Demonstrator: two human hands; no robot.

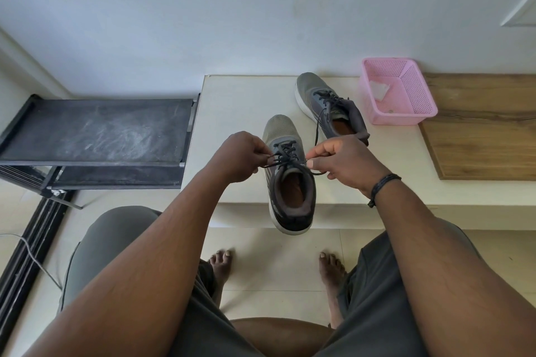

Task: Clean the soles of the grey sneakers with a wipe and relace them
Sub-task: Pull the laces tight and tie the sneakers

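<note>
White ledge (237, 101) at frame centre holds a grey sneaker (290, 177); left hand (240, 156) and right hand (345, 162) each pinch its black lace (285, 158) ends.

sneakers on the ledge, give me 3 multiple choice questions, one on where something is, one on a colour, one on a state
1. Where is the pink basket?
A. on the dark rack
B. on the floor between the feet
C. on the white ledge, right of the far sneaker

2. What colour are the laces of the near sneaker?
A. white
B. black
C. pink

3. What are the hands doing?
A. the left hand and the right hand each pinch a lace end
B. both rest open on the knees
C. one wipes a sole

Answers:
1 C, the basket stands on the ledge beside the far sneaker.
2 B, the laces are dark against the grey upper.
3 A, fingers of both hands are curled on the lace ends at either side of the near sneaker.
</note>
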